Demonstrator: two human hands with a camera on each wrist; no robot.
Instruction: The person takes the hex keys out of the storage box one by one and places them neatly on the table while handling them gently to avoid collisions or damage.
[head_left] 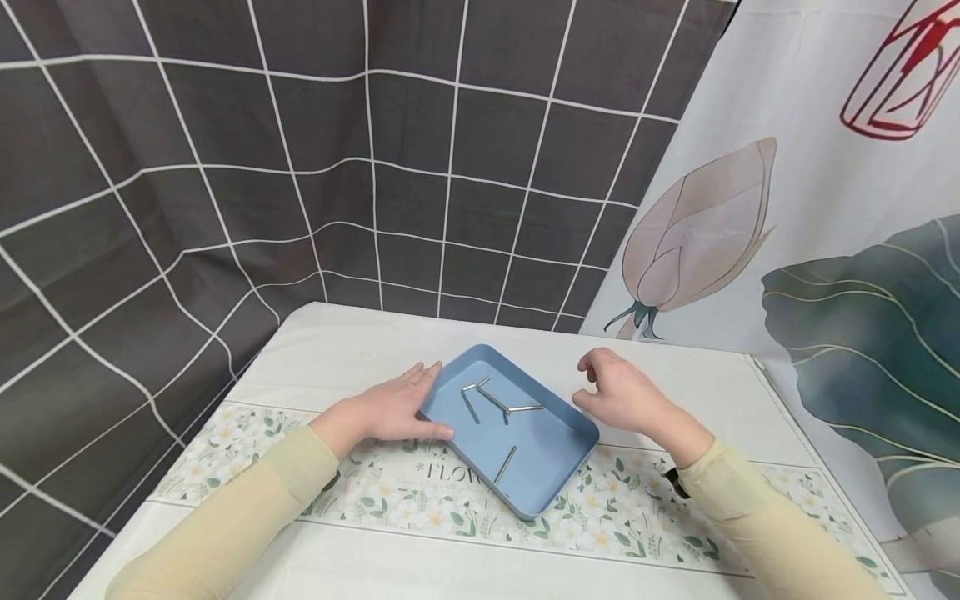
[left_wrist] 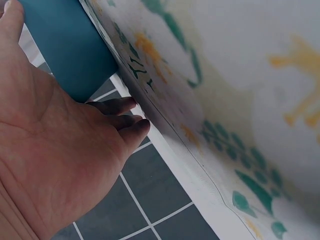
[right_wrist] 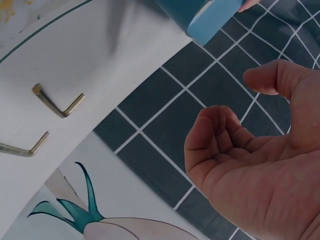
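Observation:
A shallow blue tray [head_left: 540, 454] lies at an angle on the table with several metal L-shaped hex keys [head_left: 506, 465] inside. My left hand [head_left: 393, 408] rests against its left side, fingers extended and thumb at the near rim. The left wrist view shows the palm [left_wrist: 55, 150] beside the tray wall [left_wrist: 70, 45]. Past the tray's right side, my right hand [head_left: 626, 392] is held with loosely curled fingers, thumb apart, nothing visible in its grasp. Two more hex keys [right_wrist: 64, 111] lie on the table in the right wrist view; the head view does not show them.
A white tablecloth [head_left: 360, 342] with a floral band [head_left: 442, 504] covers the table. Dark curtain with white grid lines [head_left: 405, 200] hangs behind and to the left. On the right hangs a pale cloth [head_left: 750, 108] with a printed bud and leaves.

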